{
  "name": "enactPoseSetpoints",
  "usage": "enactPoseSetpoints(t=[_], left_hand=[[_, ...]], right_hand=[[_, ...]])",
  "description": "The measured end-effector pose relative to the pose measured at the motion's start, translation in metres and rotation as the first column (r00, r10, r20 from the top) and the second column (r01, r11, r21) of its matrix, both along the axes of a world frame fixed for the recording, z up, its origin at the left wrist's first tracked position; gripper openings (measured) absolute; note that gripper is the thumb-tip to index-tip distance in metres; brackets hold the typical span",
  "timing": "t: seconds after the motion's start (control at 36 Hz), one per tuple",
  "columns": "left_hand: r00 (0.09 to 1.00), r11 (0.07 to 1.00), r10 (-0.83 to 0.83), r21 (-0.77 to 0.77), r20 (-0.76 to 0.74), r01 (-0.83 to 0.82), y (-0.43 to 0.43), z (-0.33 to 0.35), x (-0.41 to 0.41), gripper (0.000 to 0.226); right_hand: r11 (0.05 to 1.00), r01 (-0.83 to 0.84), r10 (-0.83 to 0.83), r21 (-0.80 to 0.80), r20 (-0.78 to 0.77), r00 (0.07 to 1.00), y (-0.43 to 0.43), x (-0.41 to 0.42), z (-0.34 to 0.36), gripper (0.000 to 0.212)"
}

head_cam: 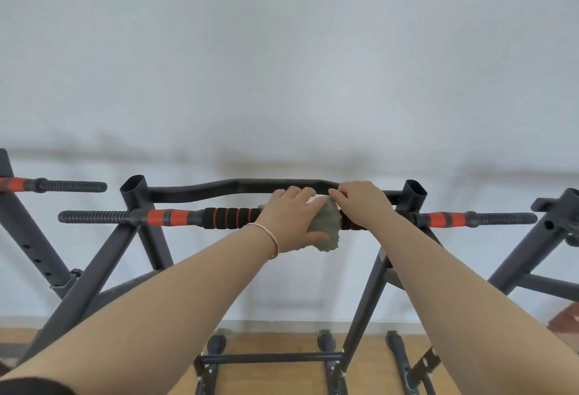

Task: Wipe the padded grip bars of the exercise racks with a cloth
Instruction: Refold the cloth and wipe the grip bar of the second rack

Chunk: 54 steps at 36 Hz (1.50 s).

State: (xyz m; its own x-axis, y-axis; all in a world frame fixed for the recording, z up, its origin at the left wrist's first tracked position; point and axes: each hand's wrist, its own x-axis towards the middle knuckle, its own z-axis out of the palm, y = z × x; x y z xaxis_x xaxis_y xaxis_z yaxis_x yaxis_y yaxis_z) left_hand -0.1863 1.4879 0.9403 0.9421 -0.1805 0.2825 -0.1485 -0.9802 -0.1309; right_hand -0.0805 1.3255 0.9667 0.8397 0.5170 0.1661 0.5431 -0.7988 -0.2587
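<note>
A black and orange padded grip bar [232, 218] runs across the dark grey exercise rack [138, 238] in front of me. A grey-green cloth [326, 225] is draped over the bar near its middle. My left hand [291, 216] presses on the cloth's left side, thumb under it, with a thin bracelet on the wrist. My right hand [363, 203] holds the cloth's right edge against the bar and covers the padding there. Ribbed black ends [94, 217] stick out past both uprights.
A second rack's grip bar [62, 186] pokes in from the far left. Another rack frame [551, 238] stands at the right. A pale wall is close behind. Rack feet [272, 360] rest on the wooden floor below.
</note>
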Motion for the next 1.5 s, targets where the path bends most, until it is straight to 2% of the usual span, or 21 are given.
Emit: enactPoseSetpoints(t=[0.08, 0.19, 0.25, 0.31, 0.36, 0.47, 0.58, 0.72, 0.81, 0.86, 0.89, 0.94, 1.0, 1.11, 1.14, 1.19, 1.25, 1.31, 1.39, 1.44, 1.5], left_hand=[[0.980, 1.000, 0.021, 0.017, -0.197, -0.017, -0.001, 0.003, 0.016, 0.076], [0.984, 0.998, 0.046, 0.057, -0.172, -0.036, 0.012, -0.001, 0.026, 0.046], [0.983, 0.998, 0.037, 0.053, -0.181, -0.028, 0.017, -0.002, 0.030, 0.049], [0.973, 0.997, 0.041, 0.077, -0.226, -0.024, 0.019, -0.001, 0.035, 0.055], [0.958, 0.996, 0.055, 0.081, -0.282, -0.033, 0.021, 0.003, 0.039, 0.059], [0.911, 0.995, 0.064, -0.049, -0.407, -0.092, 0.025, 0.011, 0.045, 0.064], [0.885, 0.974, 0.104, -0.133, -0.454, -0.183, 0.034, 0.016, 0.042, 0.064], [0.922, 0.973, 0.197, -0.049, -0.333, -0.225, 0.029, 0.014, 0.038, 0.069], [0.978, 0.981, 0.192, -0.002, -0.081, -0.193, 0.029, 0.006, 0.035, 0.064], [0.998, 0.999, 0.043, 0.028, 0.054, -0.045, 0.032, 0.003, 0.033, 0.068], [0.998, 0.999, -0.041, 0.031, 0.049, 0.040, 0.033, 0.003, 0.032, 0.066], [0.984, 0.988, -0.154, -0.028, -0.087, 0.152, 0.036, 0.004, 0.031, 0.052], [0.965, 0.987, -0.133, -0.115, -0.227, 0.109, 0.039, 0.002, 0.030, 0.039], [0.983, 0.999, -0.036, 0.015, -0.180, 0.039, 0.037, -0.002, 0.034, 0.048], [0.981, 1.000, -0.009, 0.028, -0.192, 0.014, 0.036, -0.002, 0.037, 0.052], [0.965, 0.999, 0.043, 0.024, -0.259, -0.038, 0.036, 0.001, 0.042, 0.057], [0.947, 0.998, 0.060, -0.002, -0.316, -0.064, 0.035, 0.004, 0.044, 0.056], [0.937, 0.997, 0.064, -0.006, -0.342, -0.070, 0.034, 0.005, 0.047, 0.059], [0.897, 0.988, 0.089, -0.075, -0.433, -0.134, 0.033, 0.007, 0.049, 0.072], [0.858, 0.966, 0.097, -0.161, -0.504, -0.203, 0.034, 0.009, 0.050, 0.079], [0.862, 0.963, 0.109, -0.161, -0.494, -0.214, 0.032, 0.009, 0.051, 0.081]], right_hand=[[0.986, 0.029, -0.041, -0.166, -0.066, 0.997, -0.002, 0.014, -0.004, 0.052], [0.975, -0.004, -0.057, -0.220, -0.271, 0.961, -0.006, 0.018, -0.006, 0.054], [0.978, -0.011, -0.046, -0.208, -0.265, 0.963, -0.006, 0.022, -0.008, 0.052], [0.966, -0.047, 0.012, -0.256, -0.137, 0.990, -0.008, 0.021, -0.012, 0.042], [0.942, -0.104, 0.128, -0.318, 0.054, 0.990, -0.013, 0.020, -0.017, 0.012], [0.957, -0.033, 0.102, -0.289, 0.225, 0.969, -0.017, 0.006, -0.033, 0.036], [0.981, -0.002, 0.093, -0.195, 0.456, 0.885, -0.020, 0.002, -0.046, 0.033], [0.937, 0.038, 0.132, -0.347, 0.453, 0.882, -0.018, 0.007, -0.044, 0.034], [0.906, -0.014, 0.174, -0.422, 0.343, 0.923, -0.014, 0.016, -0.038, 0.025], [0.900, -0.070, 0.180, -0.431, 0.218, 0.959, -0.009, 0.025, -0.032, 0.014], [0.904, -0.087, 0.158, -0.418, 0.139, 0.978, -0.005, 0.029, -0.026, 0.010], [0.929, -0.080, 0.078, -0.362, -0.018, 0.997, 0.000, 0.034, -0.014, 0.027], [0.947, -0.067, 0.048, -0.313, -0.070, 0.996, 0.004, 0.038, -0.008, 0.040], [0.958, -0.127, 0.016, -0.259, -0.391, 0.920, 0.004, 0.038, -0.006, 0.052], [0.963, -0.123, 0.020, -0.240, -0.393, 0.919, 0.003, 0.038, -0.007, 0.052], [0.933, -0.163, 0.082, -0.321, -0.252, 0.964, 0.002, 0.035, -0.008, 0.042], [0.874, -0.185, 0.208, -0.449, 0.002, 0.978, -0.003, 0.032, -0.012, 0.010], [0.845, -0.130, 0.274, -0.518, 0.213, 0.938, -0.009, 0.025, -0.023, 0.017], [0.912, -0.020, 0.225, -0.410, 0.459, 0.859, -0.016, 0.010, -0.042, 0.020], [0.945, -0.024, 0.195, -0.327, 0.499, 0.844, -0.019, 0.003, -0.048, 0.017], [0.917, -0.024, 0.215, -0.399, 0.442, 0.871, -0.018, 0.003, -0.043, 0.011]])
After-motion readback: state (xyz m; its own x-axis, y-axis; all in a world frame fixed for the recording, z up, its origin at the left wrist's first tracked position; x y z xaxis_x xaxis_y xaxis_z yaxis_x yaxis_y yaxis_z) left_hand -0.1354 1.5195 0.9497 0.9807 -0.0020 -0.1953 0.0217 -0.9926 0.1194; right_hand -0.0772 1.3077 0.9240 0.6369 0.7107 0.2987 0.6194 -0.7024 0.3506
